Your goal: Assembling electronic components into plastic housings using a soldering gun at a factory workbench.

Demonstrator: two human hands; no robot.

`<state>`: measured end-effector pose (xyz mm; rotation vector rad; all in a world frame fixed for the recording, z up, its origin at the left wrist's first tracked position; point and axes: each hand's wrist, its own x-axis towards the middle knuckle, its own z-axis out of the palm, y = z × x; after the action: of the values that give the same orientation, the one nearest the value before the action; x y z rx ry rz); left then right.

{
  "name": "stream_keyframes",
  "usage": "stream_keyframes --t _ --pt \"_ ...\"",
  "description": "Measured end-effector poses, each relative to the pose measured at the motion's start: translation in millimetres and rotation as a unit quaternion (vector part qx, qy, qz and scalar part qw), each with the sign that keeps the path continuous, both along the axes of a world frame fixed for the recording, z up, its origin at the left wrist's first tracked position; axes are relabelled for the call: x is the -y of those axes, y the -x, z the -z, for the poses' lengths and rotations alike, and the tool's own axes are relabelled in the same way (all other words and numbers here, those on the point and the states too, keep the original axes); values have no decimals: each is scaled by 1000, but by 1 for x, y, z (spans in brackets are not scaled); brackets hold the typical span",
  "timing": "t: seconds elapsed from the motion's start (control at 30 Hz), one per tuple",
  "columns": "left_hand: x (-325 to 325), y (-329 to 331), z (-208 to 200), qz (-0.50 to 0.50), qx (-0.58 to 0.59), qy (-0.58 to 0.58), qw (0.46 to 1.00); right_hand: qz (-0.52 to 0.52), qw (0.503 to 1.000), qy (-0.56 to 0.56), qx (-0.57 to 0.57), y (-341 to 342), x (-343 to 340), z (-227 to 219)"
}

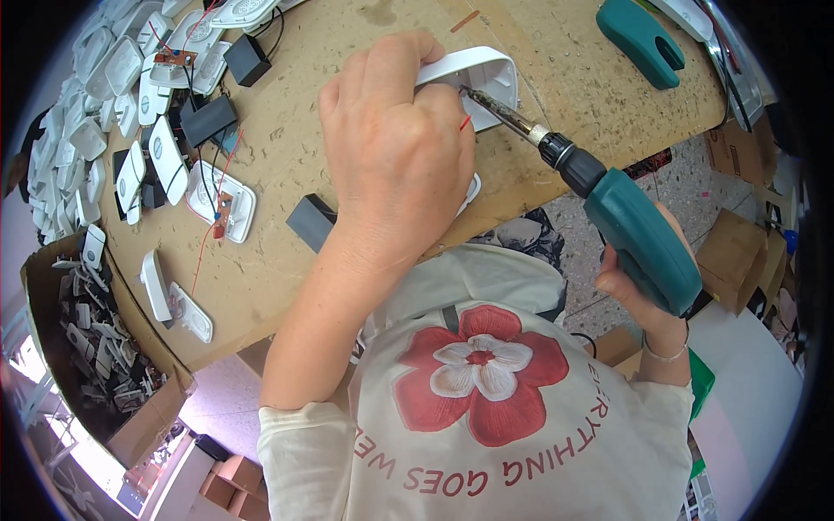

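Observation:
My left hand (400,130) is closed on a white curved plastic housing (499,74) above the worktable, its knuckles turned up. A short bit of red wire (466,122) shows beside the fingers. My right hand (630,282) wraps the teal grip of a soldering gun (621,204), partly hidden behind it. The iron's narrow metal shaft points up and left, with its tip at the inside of the housing; whether it touches a joint there is too small to tell. Beside my left wrist lies a black rectangular block (311,222).
Several white housing parts (167,161) are heaped at the table's far left. An open white shell (234,208) carries a small board with red and black wires. A cardboard box (143,421) of parts stands at left. A teal plastic piece (638,39) lies on the worktable (556,165).

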<state>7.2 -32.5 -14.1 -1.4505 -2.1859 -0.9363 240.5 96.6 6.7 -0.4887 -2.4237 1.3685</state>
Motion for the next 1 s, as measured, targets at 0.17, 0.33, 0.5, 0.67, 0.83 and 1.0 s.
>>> stream_keyframes --t 0.17,0.33,0.5,0.67,0.83,1.0 --pt "0 0 0 1 1 1 1000 -2 1000 -11 -9 0 1 1" --pt "0 0 0 1 -2 3 1000 -14 999 -30 -9 0 -1 0" --pt "1 0 -1 -2 -1 2 1000 29 999 5 -15 -8 3 2" --pt "0 0 0 -1 2 3 1000 43 998 56 4 -16 3 7" --pt "0 0 1 -2 1 -1 1000 31 998 46 19 -13 1 5" --pt "0 0 0 -1 5 -1 1000 40 998 44 16 -15 3 9"
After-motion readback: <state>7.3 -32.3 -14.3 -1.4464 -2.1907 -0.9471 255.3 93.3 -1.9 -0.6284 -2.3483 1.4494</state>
